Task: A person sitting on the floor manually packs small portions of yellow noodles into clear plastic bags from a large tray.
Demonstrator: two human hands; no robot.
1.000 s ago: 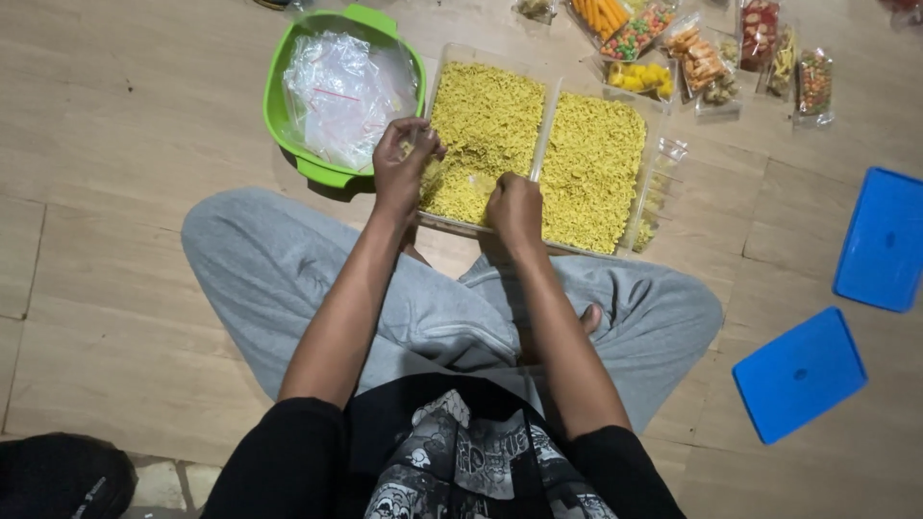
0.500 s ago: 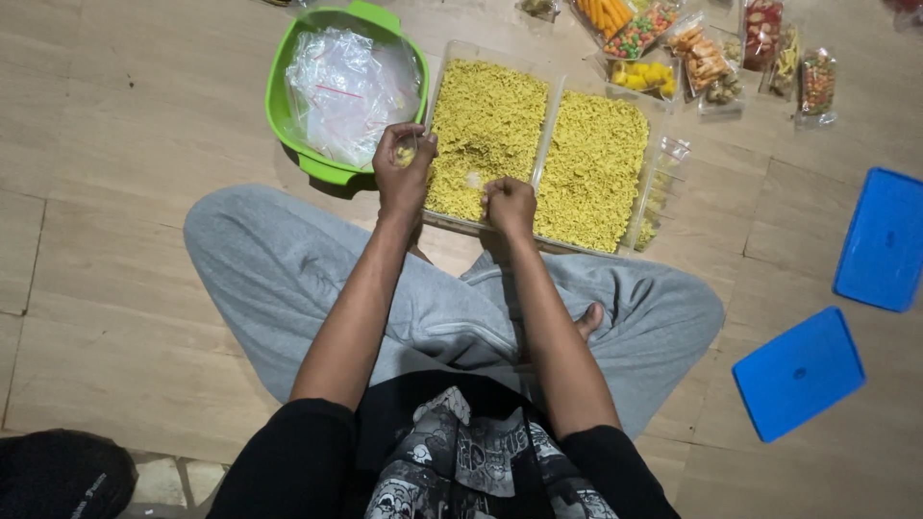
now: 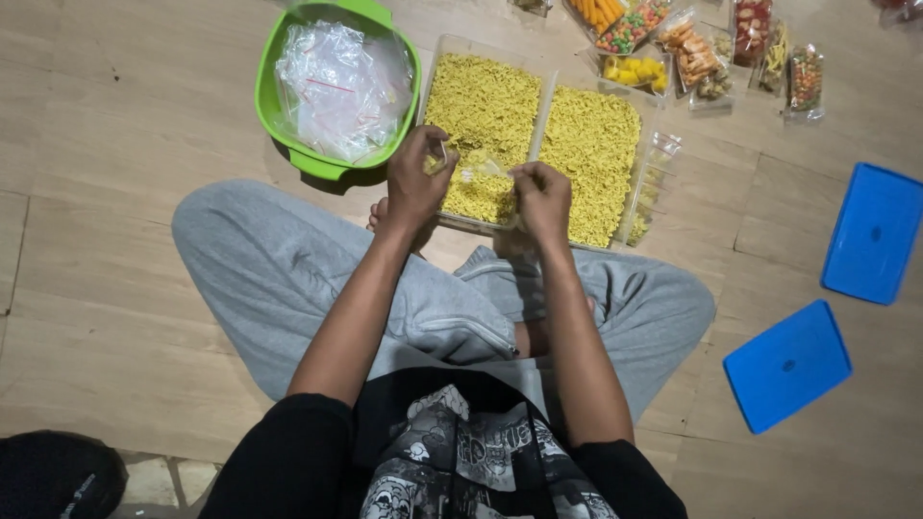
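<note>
The person sits cross-legged on the pale floor, grey trousers nearest the camera, both forearms reaching forward over the knees. The left hand and the right hand are a little apart, each pinching one end of a small clear bag of yellow noodle snack, held stretched between them just over the near edge of the left clear tub. The grip looks like fingertips only — so, as I judge it, the bag could slip or tip at its mouth and scatter crumbs onto the floor or the lap rather than back into the tub; pulling the ends too hard might also split the thin plastic. Whether the mouth is sealed I cannot tell. Beside it to the right lies a second tub, equally full of yellow snack, with another filled bag leaning at its outer side. Left of the tubs sits a green basin of empty clear bags. Farther out — two blue lids on the floor, and at the top edge a row of packed colourful snack packets.
</note>
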